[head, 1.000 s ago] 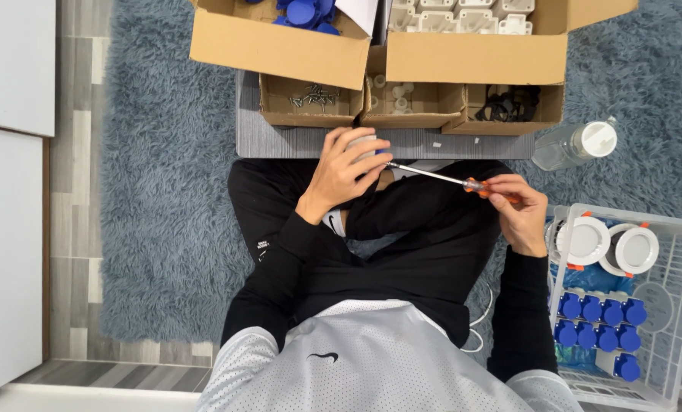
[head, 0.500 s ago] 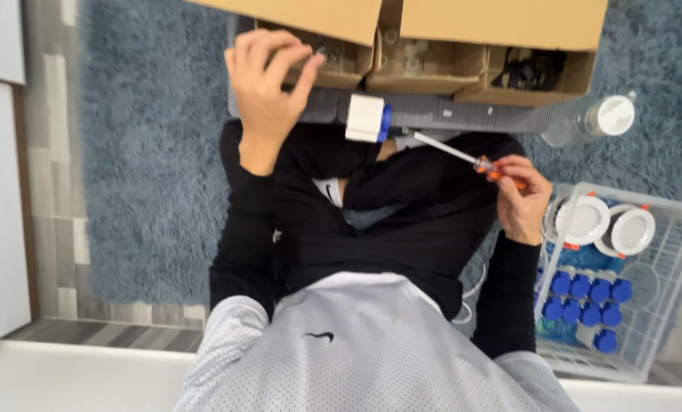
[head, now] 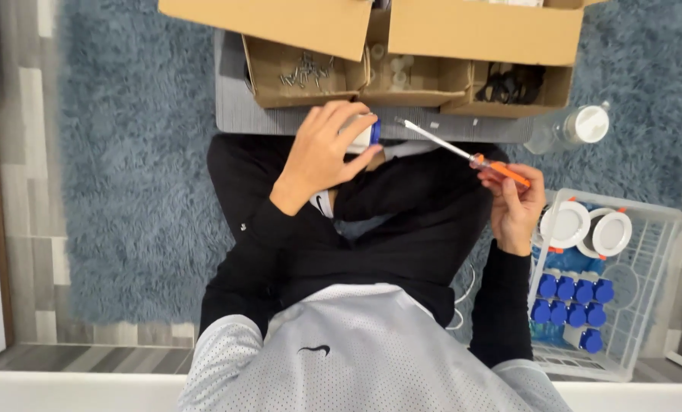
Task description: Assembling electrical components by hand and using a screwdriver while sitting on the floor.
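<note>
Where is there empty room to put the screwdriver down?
Bare rug lies left of the grey board, and more between the bottle and white basket. The boxes and basket are crowded. The right hand holds the screwdriver.

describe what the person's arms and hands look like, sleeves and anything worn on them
Both arms are covered by long black sleeves that fit closely and end at the wrists. The left hand and the right hand are bare: no gloves, and no rings, watch or bracelet can be made out. The sleeves look plain, with no stripes or markings visible. A grey mesh garment with a small dark logo lies over the lap below them.
</note>
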